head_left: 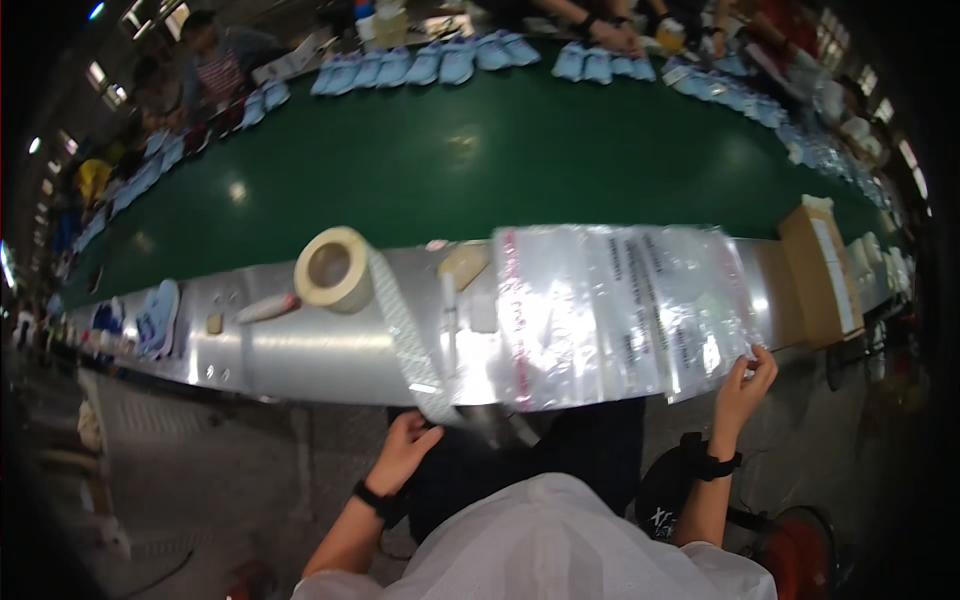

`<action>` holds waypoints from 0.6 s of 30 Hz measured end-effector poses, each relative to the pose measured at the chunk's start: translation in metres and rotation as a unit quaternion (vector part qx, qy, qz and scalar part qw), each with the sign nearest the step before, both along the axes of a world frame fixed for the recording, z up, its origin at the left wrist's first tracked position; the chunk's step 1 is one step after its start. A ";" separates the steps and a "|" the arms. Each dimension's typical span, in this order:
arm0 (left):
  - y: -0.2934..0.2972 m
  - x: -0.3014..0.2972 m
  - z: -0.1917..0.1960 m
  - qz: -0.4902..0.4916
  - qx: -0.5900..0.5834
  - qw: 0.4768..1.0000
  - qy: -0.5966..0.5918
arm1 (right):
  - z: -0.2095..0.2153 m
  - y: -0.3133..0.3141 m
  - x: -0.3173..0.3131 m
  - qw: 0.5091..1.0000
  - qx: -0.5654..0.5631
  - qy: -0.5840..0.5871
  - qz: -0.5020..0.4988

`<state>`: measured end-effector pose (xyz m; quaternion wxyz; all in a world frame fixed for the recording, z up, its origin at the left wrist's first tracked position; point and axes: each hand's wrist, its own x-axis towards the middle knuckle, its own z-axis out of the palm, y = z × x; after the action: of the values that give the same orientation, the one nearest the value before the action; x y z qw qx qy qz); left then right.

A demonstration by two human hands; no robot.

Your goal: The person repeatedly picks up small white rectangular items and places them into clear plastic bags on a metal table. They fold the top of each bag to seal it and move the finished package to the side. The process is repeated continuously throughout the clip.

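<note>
My left hand (404,452) is just off the near edge of the metal ledge, fingers loosely bent and thumb apart. Beside its fingertips hangs a pale label strip (400,335), which runs down from a large label roll (335,270); the strip's lower end is blurred. At the right, my right hand (752,385) pinches the near right corner of the clear plastic bags (575,315). These bags lie flat and overlapping on the ledge, with red and dark print.
A green conveyor belt (430,170) runs beyond the metal ledge (340,365). Light blue shoes (425,65) line its far side, where other people work. An open cardboard box (820,275) stands right. A cutter-like tool (268,308) and a blue-white shoe (158,318) lie left.
</note>
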<state>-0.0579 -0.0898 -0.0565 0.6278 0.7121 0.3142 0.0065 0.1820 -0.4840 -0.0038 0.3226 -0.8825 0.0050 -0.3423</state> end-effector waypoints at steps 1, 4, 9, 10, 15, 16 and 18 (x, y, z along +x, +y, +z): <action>0.000 0.001 -0.022 -0.001 -0.004 0.999 -0.044 | 0.020 0.041 -0.012 0.996 0.044 0.016 0.071; -0.009 0.017 0.009 -0.059 -0.043 0.997 0.006 | 0.037 0.126 -0.053 0.927 0.109 0.157 0.323; -0.027 0.016 0.071 0.045 -0.360 0.928 -0.085 | 0.025 0.197 -0.103 0.681 0.102 0.322 0.649; -0.026 0.016 0.076 0.050 -0.353 0.929 -0.098 | 0.028 0.202 -0.106 0.665 0.099 0.354 0.650; -0.020 0.021 0.079 0.099 -0.340 0.925 -0.137 | 0.035 0.206 -0.103 0.613 0.097 0.488 0.614; -0.021 0.022 0.078 0.094 -0.323 0.934 -0.117 | 0.034 0.204 -0.103 0.617 0.107 0.486 0.610; -0.025 0.021 0.073 0.086 -0.159 0.979 -0.095 | 0.034 0.200 -0.102 0.625 0.127 0.482 0.601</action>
<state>-0.0368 -0.1148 0.0168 0.7572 0.5694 0.3105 0.0780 0.0798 -0.2838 0.0298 0.5169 -0.6785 -0.3281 0.4059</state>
